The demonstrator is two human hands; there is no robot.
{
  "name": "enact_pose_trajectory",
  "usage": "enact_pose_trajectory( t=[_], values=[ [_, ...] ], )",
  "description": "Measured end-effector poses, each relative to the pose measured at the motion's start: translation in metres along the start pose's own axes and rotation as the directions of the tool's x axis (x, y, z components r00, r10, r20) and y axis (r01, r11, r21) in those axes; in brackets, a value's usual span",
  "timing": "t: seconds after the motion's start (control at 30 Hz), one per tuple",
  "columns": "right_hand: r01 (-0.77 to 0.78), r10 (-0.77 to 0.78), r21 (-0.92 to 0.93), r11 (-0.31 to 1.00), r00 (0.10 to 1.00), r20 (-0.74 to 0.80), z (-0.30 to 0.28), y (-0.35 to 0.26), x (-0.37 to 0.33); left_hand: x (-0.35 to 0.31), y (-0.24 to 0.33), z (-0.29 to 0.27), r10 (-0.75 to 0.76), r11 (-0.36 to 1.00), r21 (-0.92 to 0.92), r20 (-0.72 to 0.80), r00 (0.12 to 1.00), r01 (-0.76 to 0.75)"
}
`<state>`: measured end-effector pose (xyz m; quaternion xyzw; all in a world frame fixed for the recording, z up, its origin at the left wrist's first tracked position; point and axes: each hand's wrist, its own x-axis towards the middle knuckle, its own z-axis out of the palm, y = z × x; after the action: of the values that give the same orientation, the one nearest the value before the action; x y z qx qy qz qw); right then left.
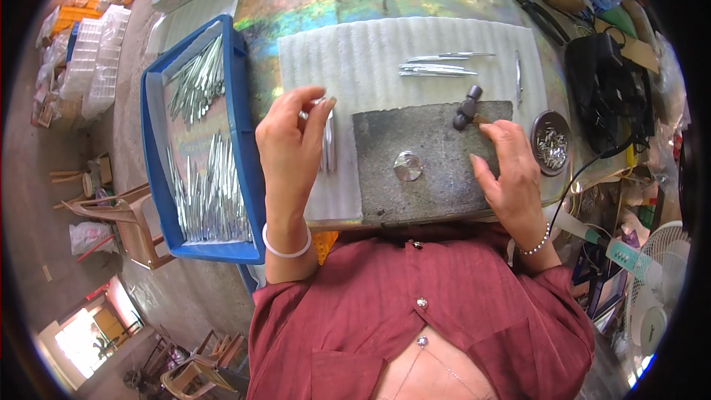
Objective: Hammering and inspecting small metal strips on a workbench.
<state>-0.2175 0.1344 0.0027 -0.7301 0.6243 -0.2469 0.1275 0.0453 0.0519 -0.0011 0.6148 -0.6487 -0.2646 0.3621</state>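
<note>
My left hand point(287, 137) is raised over the left part of the white foam sheet point(326, 44), fingertips pinched together. A bit of shiny silver metal shows at the fingers, mostly hidden by them. Just beside this hand, several slim silver metal strips point(329, 144) lie on the foam. My right hand point(511, 170) hovers at the right of a dark grey slab point(426, 196), thumb and fingers apart. Its fingertips are at the handle of a small ball-peen hammer point(468, 107), whose head rests at the slab's far edge. On the slab sits a round shiny metal piece point(408, 166).
A blue tray point(241, 115) of silver strips stands at the left. More strips point(437, 70) lie toward the back of the foam. To the right are a dark bowl point(539, 122) of small metal bits, a black cable point(574, 185) and a white fan point(659, 281).
</note>
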Motion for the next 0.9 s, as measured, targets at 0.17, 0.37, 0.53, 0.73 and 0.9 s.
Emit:
enact_pose_trajectory(
  t=[0.17,0.37,0.53,0.73,0.9],
  values=[
    [-0.055,0.055,-0.033,0.998,0.998,-0.027,-0.006,0.014,0.001,0.061,0.041,0.053,0.281,0.959,-0.110,0.281,0.918,-0.260],
    [0.084,-0.096,-0.402,0.912,0.995,-0.010,-0.004,0.032,0.005,0.115,0.027,0.160,0.305,0.878,0.122,0.604,0.736,-0.464],
    [-0.022,0.038,-0.175,0.984,0.996,0.087,-0.006,0.033,-0.005,0.129,0.036,0.178,0.153,0.839,0.193,0.814,0.560,-0.509],
    [-0.107,0.160,0.412,0.905,0.982,-0.096,-0.018,0.042,-0.024,0.119,0.047,0.149,0.277,0.868,0.132,0.673,0.686,-0.480],
    [-0.257,0.342,0.294,0.921,0.894,-0.289,-0.034,0.088,-0.032,0.088,0.071,0.069,0.339,0.940,-0.080,0.294,0.894,-0.330]
  ],
)
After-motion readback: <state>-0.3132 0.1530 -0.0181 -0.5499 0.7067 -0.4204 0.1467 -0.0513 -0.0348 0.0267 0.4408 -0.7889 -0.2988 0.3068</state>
